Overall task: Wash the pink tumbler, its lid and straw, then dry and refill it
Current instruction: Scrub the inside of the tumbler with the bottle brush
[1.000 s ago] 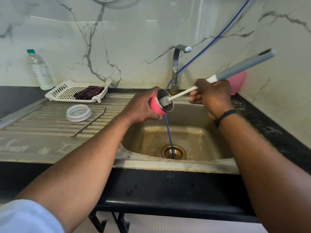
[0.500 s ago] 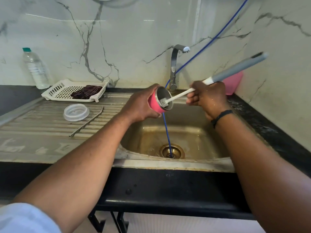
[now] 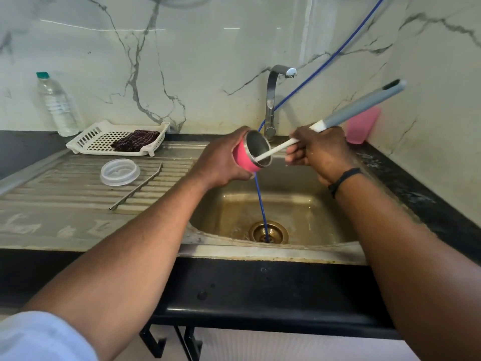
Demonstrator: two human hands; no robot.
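Left hand (image 3: 221, 162) grasps pink tumbler (image 3: 246, 158) over sink (image 3: 260, 252); right hand (image 3: 316, 149) clenched round brush (image 3: 346, 117), head deep inside. Early stage. Lid (image 3: 119, 171) & straw (image 3: 138, 187) wait on drainboard; drying, refill left.

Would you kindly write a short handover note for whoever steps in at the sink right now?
Left hand grips the pink tumbler, tilted on its side over the sink.
Right hand holds the bottle brush, its head inside the tumbler.
Lid and metal straw lie apart on the drainboard, whether washed I cannot tell.
Underway: scrubbing the tumbler's inside.
Left: rinse, lid and straw, dry with the cloth in the white tray, refill.
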